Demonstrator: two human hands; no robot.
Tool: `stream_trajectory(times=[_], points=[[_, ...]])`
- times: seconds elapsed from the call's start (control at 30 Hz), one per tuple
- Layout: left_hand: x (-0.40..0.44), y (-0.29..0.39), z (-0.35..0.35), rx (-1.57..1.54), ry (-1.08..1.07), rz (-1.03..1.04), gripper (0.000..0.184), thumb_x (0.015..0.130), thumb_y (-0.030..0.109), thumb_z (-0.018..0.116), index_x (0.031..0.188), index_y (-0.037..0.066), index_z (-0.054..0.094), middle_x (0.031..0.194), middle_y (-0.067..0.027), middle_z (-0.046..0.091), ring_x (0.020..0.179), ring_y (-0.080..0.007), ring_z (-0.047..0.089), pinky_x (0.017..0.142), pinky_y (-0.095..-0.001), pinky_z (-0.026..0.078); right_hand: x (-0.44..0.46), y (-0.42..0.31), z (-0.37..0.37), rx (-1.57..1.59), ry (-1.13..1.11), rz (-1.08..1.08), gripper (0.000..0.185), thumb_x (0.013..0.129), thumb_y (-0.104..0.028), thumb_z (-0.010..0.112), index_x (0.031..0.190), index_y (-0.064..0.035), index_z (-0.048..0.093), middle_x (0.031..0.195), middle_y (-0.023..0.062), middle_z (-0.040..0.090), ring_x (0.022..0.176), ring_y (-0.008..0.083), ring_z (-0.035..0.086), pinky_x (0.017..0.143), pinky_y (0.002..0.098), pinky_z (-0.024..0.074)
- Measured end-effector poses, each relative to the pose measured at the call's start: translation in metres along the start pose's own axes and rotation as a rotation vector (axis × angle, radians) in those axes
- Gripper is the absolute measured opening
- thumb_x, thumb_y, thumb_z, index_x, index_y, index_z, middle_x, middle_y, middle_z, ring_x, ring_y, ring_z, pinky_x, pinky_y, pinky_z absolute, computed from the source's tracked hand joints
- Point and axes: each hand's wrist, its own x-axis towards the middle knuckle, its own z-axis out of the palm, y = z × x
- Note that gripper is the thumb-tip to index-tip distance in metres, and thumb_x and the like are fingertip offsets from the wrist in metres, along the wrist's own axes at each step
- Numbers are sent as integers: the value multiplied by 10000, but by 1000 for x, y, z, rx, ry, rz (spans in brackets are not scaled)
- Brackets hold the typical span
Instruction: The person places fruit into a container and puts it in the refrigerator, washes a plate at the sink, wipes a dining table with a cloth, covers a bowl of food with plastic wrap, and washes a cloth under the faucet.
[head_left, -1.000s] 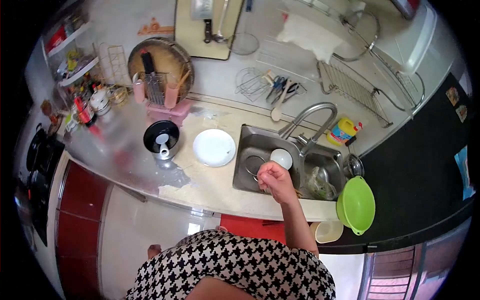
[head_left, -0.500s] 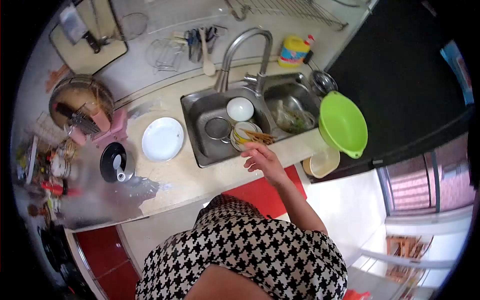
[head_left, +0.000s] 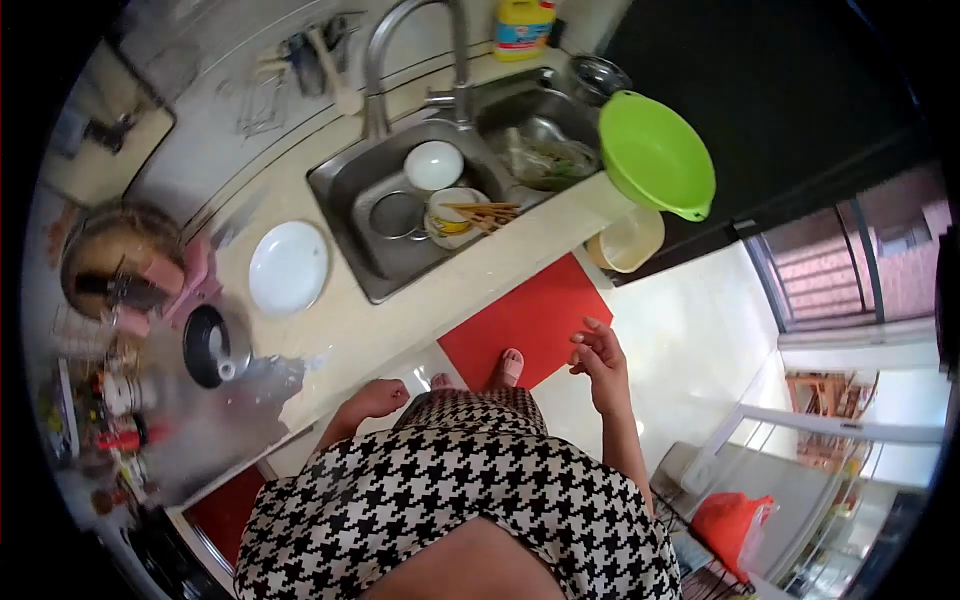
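My left hand (head_left: 378,398) hangs low at the counter's front edge, its fingers curled closed and nothing showing in them. Out to the right, above the red mat, my right hand (head_left: 600,358) is in the air with its fingers loosely bent and apart, holding nothing. Both are away from the double sink (head_left: 372,285). In the left basin lie a white bowl (head_left: 434,165), a round mesh strainer (head_left: 396,214), and a patterned dish (head_left: 446,228) with several chopsticks (head_left: 486,214) across it. A clear plastic bag with something green (head_left: 548,160) lies in the right basin.
A white plate (head_left: 288,267) rests on the counter left of the sink, near a black pan lid (head_left: 203,350). A green basin (head_left: 655,155) and a cream tub (head_left: 630,242) stand at the right end. The faucet (head_left: 462,60) arches behind the sink. A red mat (head_left: 540,320) covers the floor.
My right hand has drawn back from the sink's front edge, down and to the right. My left hand has come into view. The camera has tilted down, showing my feet.
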Motion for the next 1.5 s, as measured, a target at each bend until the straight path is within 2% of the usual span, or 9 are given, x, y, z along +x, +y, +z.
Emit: stream_trajectory(times=[0.2,0.4,0.53,0.67,0.93,1.0,1.07,1.33,1.5], points=[[46,132,-7,119,148,391,314,862,208,563,1123,38,525,927,-84,612,822,-129,582,748,-280,477,1,7,-76,66,98,57,230,884,-132,530,1088,-25,532,903,29,588,698,86,537,613,228,456],[113,293,11,-826,-282,518,480,928,350,437,1329,118,313,1207,-181,503,1064,-295,533,850,-434,462,11,-1,-169,42,168,22,236,907,-180,497,1095,-44,536,899,18,600,689,81,552,620,227,464],[191,364,20,-1072,-499,615,411,919,426,413,1271,215,390,1226,-178,507,1172,-351,450,922,-523,389,12,-8,-213,16,260,21,267,899,-173,513,1133,-44,523,943,35,607,700,82,559,621,220,459],[253,417,15,-1343,-481,351,480,865,441,525,1119,40,455,1194,-233,485,1164,-347,439,954,-522,359,19,-2,-225,-63,315,-249,354,890,-168,532,1212,-31,479,1084,87,575,974,146,555,819,271,455],[376,432,-24,-1342,-212,319,252,862,271,578,932,30,560,949,-89,596,927,-228,554,842,-392,436,23,6,-282,89,529,-100,291,901,-162,520,1162,-34,515,1075,63,579,1023,145,546,895,289,425],[345,424,-25,-1250,-261,396,217,873,248,564,945,44,563,886,-69,590,834,-209,549,797,-388,456,-7,3,-287,158,605,-97,282,902,-208,520,1133,-46,531,1001,37,607,935,116,564,818,261,442],[291,457,6,-1218,144,312,210,876,241,563,935,39,565,844,-70,584,757,-186,533,720,-357,466,-19,-6,-296,238,640,-12,289,903,-236,518,1127,-54,537,974,29,616,892,95,563,768,243,443],[282,354,-57,-925,167,361,357,930,351,417,914,22,554,717,-88,564,645,-191,513,635,-273,436,-63,10,-286,289,830,35,270,905,-234,490,1097,-55,553,944,27,622,809,90,572,681,226,451],[170,431,40,-638,955,436,329,913,308,430,864,-10,500,709,-64,543,635,-176,532,556,-296,441,-93,8,-371,305,892,82,273,904,-242,497,1095,-54,551,936,25,623,796,92,574,668,226,455]])
